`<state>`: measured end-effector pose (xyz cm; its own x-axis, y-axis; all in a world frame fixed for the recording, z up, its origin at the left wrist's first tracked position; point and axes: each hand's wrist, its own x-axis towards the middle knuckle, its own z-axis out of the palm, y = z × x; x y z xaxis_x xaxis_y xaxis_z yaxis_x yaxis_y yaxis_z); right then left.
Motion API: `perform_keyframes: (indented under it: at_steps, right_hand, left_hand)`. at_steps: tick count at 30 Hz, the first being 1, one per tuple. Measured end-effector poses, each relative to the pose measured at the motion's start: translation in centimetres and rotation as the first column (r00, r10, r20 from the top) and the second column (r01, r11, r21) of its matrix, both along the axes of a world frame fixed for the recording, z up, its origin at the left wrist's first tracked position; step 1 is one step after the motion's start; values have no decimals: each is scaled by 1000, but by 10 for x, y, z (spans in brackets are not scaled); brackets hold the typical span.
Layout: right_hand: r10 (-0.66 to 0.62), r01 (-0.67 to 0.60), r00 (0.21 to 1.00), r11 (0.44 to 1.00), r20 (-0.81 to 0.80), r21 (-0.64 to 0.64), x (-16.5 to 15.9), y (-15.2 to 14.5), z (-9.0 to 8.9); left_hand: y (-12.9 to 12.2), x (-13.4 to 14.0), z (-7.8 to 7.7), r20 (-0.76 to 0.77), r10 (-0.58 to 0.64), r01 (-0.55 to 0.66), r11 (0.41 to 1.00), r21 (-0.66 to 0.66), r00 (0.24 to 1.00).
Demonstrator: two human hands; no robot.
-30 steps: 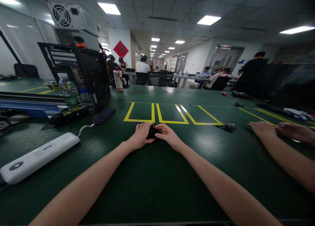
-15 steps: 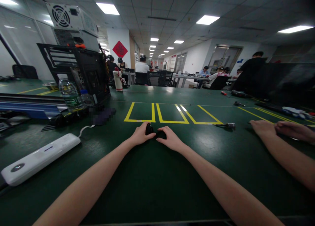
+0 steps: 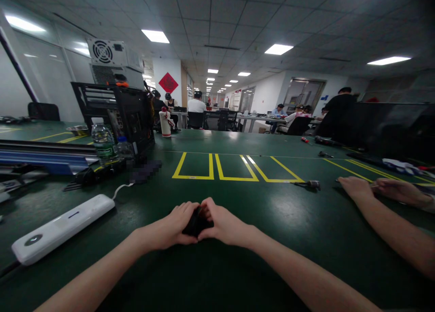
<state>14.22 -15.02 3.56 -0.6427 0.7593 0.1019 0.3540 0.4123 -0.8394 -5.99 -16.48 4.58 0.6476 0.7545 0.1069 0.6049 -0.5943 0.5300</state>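
My left hand (image 3: 171,226) and my right hand (image 3: 222,223) meet low over the green table (image 3: 238,266), fingers curled in towards each other. Between them is a small black object (image 3: 194,226) whose kind I cannot make out. Both hands grip it, and their fingers hide much of its outline. Whether it is one piece or two pressed together, I cannot tell. Ahead of the hands, yellow tape (image 3: 193,177) marks out several boxes on the table top.
A long white power strip (image 3: 64,228) lies to the left. Behind it are a water bottle (image 3: 102,142) and a black computer case (image 3: 118,112). A small metal-tipped tool (image 3: 310,184) rests by the tape. At right, another person's hands (image 3: 356,187) work nearby.
My hands have come closer together and nearer to me. Earlier, a black thing showed in each hand with a small gap; now the dark shapes sit together between my fingers. The view has tilted up slightly.
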Motion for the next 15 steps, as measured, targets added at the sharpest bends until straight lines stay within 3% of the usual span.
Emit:
perform_keyframes:
  at_steps: [3,9,12,15]
  right_hand:
    - [32,-35,999,996,-38,-85,-28,-22,-2]
    - [119,-119,993,993,15,4,-67,-50,-2]
    - [142,-142,990,990,-18,-18,-63,-44,3]
    - [5,-7,998,999,-59,-45,-39,-21,7]
  left_hand:
    - [-38,-22,-3,-21,60,-60,998,-17,998]
    - [-72,-38,-34,36,205,-208,950,234,978]
    - [-77,-59,-46,84,302,-314,913,259,949]
    - [-83,-98,-58,94,401,-409,859,307,911]
